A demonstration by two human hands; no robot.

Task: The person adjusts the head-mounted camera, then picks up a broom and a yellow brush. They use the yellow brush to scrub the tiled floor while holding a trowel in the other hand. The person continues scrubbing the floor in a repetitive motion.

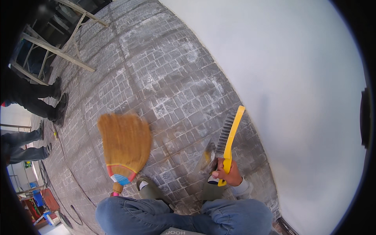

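My right hand (230, 174) is closed round the yellow handle of a wire brush (232, 135), held upright with its dark bristles facing left. A metal trowel or scraper blade (207, 158) juts out beside that hand; whether my fingers hold it too is unclear. At the left, a straw broom (126, 141) with a pink, yellow and blue binding has its bristles spread over the stone-patterned floor (176, 117). Only a sliver of my left hand (112, 194) shows at the broom's pink handle, beside my left knee; the rest is hidden.
A white wall (293, 88) rises along the right. Wooden stepladders (58, 50) stand at the upper left. Two people's legs (41, 100) are at the left edge. Cables (63, 152) lie on the floor, near a red box (50, 199) and blue items at the lower left.
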